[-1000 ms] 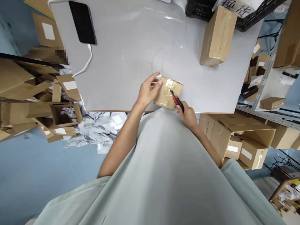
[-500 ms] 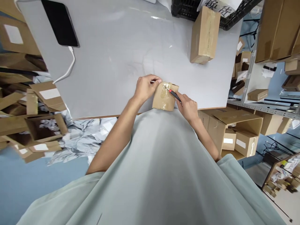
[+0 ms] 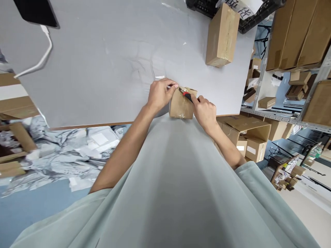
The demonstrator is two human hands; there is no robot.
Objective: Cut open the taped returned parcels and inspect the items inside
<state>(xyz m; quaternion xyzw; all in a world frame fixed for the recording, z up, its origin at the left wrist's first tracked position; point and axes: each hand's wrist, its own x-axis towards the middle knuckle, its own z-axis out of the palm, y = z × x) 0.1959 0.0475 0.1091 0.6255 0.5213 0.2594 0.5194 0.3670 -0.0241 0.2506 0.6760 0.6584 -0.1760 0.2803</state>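
Note:
A small brown cardboard box (image 3: 181, 105) with clear tape on it stands at the table's near edge, against my shirt. My left hand (image 3: 160, 92) pinches the box's upper left corner between thumb and fingers. In my right hand (image 3: 204, 111) is a black and red utility knife (image 3: 187, 95), its handle wrapped by my fingers. The knife's tip points left and meets the box near its top left corner, close to my left fingertips. Whether the blade has gone through the tape cannot be made out.
A taller taped cardboard box (image 3: 222, 38) stands at the table's back right beside a black crate (image 3: 261, 19). A phone (image 3: 36, 12) with a white cable (image 3: 49, 44) lies at the left. Crumpled packaging (image 3: 67, 151) covers the floor at left; an open carton (image 3: 245, 131) is at right.
The knife tip has shifted left and up across the box's top, toward my left fingers. My view has turned, so the phone sits farther left.

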